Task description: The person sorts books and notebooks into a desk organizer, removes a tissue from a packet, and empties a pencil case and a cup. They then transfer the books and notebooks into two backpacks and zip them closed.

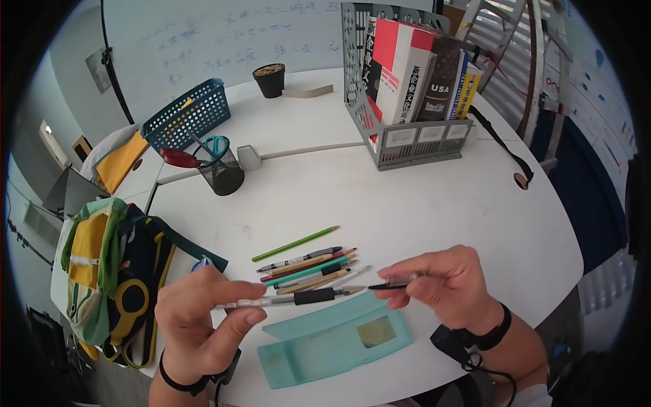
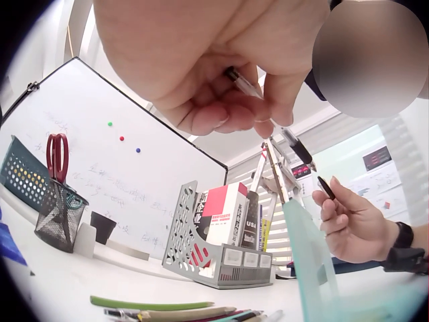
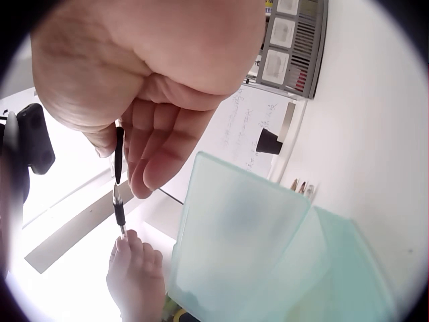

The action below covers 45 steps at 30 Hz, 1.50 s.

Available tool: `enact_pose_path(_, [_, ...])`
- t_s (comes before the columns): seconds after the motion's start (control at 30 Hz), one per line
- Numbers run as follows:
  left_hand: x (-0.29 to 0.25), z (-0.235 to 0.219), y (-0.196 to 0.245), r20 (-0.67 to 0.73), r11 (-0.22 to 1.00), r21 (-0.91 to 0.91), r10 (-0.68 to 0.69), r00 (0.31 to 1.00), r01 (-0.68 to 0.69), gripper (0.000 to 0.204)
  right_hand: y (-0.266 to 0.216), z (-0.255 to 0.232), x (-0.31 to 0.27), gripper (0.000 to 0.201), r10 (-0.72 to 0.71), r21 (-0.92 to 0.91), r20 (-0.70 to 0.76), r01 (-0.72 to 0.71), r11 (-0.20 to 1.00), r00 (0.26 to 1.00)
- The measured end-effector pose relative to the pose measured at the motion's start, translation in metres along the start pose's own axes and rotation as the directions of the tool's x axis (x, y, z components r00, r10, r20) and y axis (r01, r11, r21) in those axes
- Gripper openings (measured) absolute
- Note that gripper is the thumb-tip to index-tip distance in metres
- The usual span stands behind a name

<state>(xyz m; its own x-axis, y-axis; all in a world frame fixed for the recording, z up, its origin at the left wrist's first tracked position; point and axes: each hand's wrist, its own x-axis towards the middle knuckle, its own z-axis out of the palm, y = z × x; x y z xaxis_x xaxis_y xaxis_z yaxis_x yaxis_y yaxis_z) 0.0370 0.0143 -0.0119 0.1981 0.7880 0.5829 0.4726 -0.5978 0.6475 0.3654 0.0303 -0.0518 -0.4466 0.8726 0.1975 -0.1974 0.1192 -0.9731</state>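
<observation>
In the head view my left hand (image 1: 193, 322) pinches a pen (image 1: 314, 296) with a clear barrel and a black grip between thumb and fingers. Its bare tip points right. Opposite it, my right hand (image 1: 447, 288) pinches a pen cap (image 1: 388, 286) with a black clip, and a small gap separates cap and tip. Both are held over the near side of a light-teal plastic pencil case (image 1: 319, 372), whose lid is raised. Several pens and pencils (image 1: 308, 271) lie in a loose pile just behind the case, a green pencil (image 1: 296, 243) behind them.
A colourful backpack (image 1: 112, 271) stands at the left. Farther back are a mesh pen cup (image 1: 224, 178) with scissors, a blue basket (image 1: 193, 115), a black pot (image 1: 270, 83) and a grey book rack (image 1: 422, 150) with books. The white table (image 1: 475, 203) has a curved right edge.
</observation>
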Motion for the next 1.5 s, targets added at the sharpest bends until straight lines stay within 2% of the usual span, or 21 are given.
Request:
enact_pose_path(0.07, [-0.001, -0.001, 0.004, 0.07, 1.0, -0.01, -0.021, 0.997, 0.022, 0.021, 0.002, 0.004, 0.001, 0.036, -0.017, 0.014, 0.018, 0.017, 1.0, 1.0])
enact_pose_path(0.17, [-0.003, 0.0, 0.002, 0.095, 1.0, 0.014, 0.0, 0.996, -0.001, 0.022, 0.003, 0.008, 0.0, 0.035, 0.046, 0.039, 0.036, -0.048, 0.998, 0.998])
enact_pose_path(0.37, [-0.003, 0.0, 0.008, 0.158, 0.998, 0.059, -0.034, 0.987, 0.025, 0.023, 0.0, 0.01, 0.0, 0.033, 0.049, -0.094, 0.061, -0.043, 0.995, 0.997])
enact_pose_path(0.47, [-0.004, 0.003, 0.013, 0.208, 0.997, 0.083, -0.015, 0.978, -0.002, 0.023, -0.003, 0.012, 0.0, 0.032, 0.0, -0.175, 0.099, 0.017, 0.984, 0.995])
enact_pose_path(0.53, [-0.003, 0.001, 0.016, 0.244, 0.995, 0.101, -0.002, 0.97, -0.023, 0.023, -0.008, 0.011, 0.0, 0.03, -0.054, -0.301, 0.168, 0.103, 0.948, 0.984])
enact_pose_path(0.6, [-0.006, -0.002, 0.017, 0.275, 0.994, 0.083, 0.044, 0.96, -0.07, 0.023, -0.007, 0.014, -0.002, 0.028, -0.058, -0.248, 0.173, 0.101, 0.964, 0.983])
enact_pose_path(0.77, [-0.007, 0.003, 0.03, 0.224, 0.981, 0.168, 0.054, 0.973, -0.093, 0.022, -0.003, 0.017, 0.0, 0.023, -0.084, -0.191, 0.171, 0.117, 0.975, 0.982])
enact_pose_path(0.97, [-0.01, 0.011, 0.033, 0.2, 0.977, 0.179, 0.079, 0.977, -0.116, 0.024, -0.014, 0.018, -0.003, 0.02, -0.002, -0.103, 0.115, 0.014, 0.995, 0.993])
enact_pose_path(1.03, [-0.009, 0.013, 0.034, 0.202, 0.971, 0.203, 0.084, 0.976, -0.126, 0.024, -0.012, 0.014, -0.001, 0.023, -0.116, -0.254, 0.132, 0.146, 0.956, 0.984])
enact_pose_path(1.07, [-0.003, 0.016, 0.032, 0.227, 0.957, 0.218, 0.144, 0.963, -0.194, 0.025, -0.014, 0.01, 0.001, 0.023, -0.113, -0.25, 0.127, 0.142, 0.958, 0.985])
enact_pose_path(1.1, [0.0, 0.018, 0.03, 0.253, 0.938, 0.227, 0.202, 0.946, -0.261, 0.026, -0.019, 0.005, 0.003, 0.021, -0.175, -0.375, 0.178, 0.231, 0.898, 0.968])
enact_pose_path(1.13, [-0.001, 0.018, 0.034, 0.26, 0.941, 0.222, 0.196, 0.945, -0.256, 0.026, -0.021, 0.0, 0.004, 0.02, -0.224, -0.487, 0.236, 0.315, 0.815, 0.945])
enact_pose_path(1.17, [-0.003, 0.016, 0.041, 0.311, 0.954, 0.24, 0.102, 0.945, -0.182, 0.026, -0.019, -0.003, 0.002, 0.02, -0.217, -0.482, 0.23, 0.305, 0.822, 0.949])
enact_pose_path(1.2, [-0.006, 0.014, 0.044, 0.36, 0.958, 0.264, 0.006, 0.933, -0.108, 0.026, -0.015, -0.006, 0.0, 0.018, -0.242, -0.478, 0.106, 0.263, 0.838, 0.964])
enact_pose_path(1.27, [-0.014, 0.013, 0.041, 0.436, 0.967, 0.248, -0.052, 0.899, -0.064, 0.025, -0.009, -0.015, 0.001, 0.016, -0.223, -0.458, -0.091, 0.158, 0.875, 0.97])
enact_pose_path(1.3, [-0.016, 0.015, 0.04, 0.499, 0.973, 0.23, -0.099, 0.861, -0.022, 0.024, -0.005, -0.019, 0.006, 0.02, -0.15, -0.389, -0.114, 0.095, 0.916, 0.982])
enact_pose_path(1.33, [-0.017, 0.017, 0.039, 0.503, 0.976, 0.218, -0.096, 0.859, -0.018, 0.024, -0.001, -0.022, 0.01, 0.025, -0.074, -0.318, -0.132, 0.029, 0.948, 0.988])
enact_pose_path(1.37, [-0.015, 0.018, 0.039, 0.593, 0.971, 0.239, -0.125, 0.795, -0.025, 0.023, 0.0, -0.022, 0.012, 0.025, -0.068, -0.321, -0.14, 0.019, 0.947, 0.988])
enact_pose_path(1.4, [-0.014, 0.019, 0.04, 0.674, 0.964, 0.262, -0.155, 0.722, -0.038, 0.022, 0.001, -0.022, 0.015, 0.031, -0.04, -0.393, -0.036, 0.022, 0.919, 0.999])
enact_pose_path(1.43, [-0.015, 0.021, 0.039, 0.676, 0.965, 0.26, -0.154, 0.72, -0.038, 0.022, 0.003, -0.021, 0.017, 0.038, -0.004, -0.46, 0.068, 0.035, 0.887, 0.998])
enact_pose_path(1.5, [-0.02, 0.029, 0.034, 0.753, 0.979, 0.174, -0.065, 0.655, -0.103, 0.025, 0.013, -0.02, 0.019, 0.041, 0.031, -0.532, 0.123, 0.04, 0.846, 0.992])
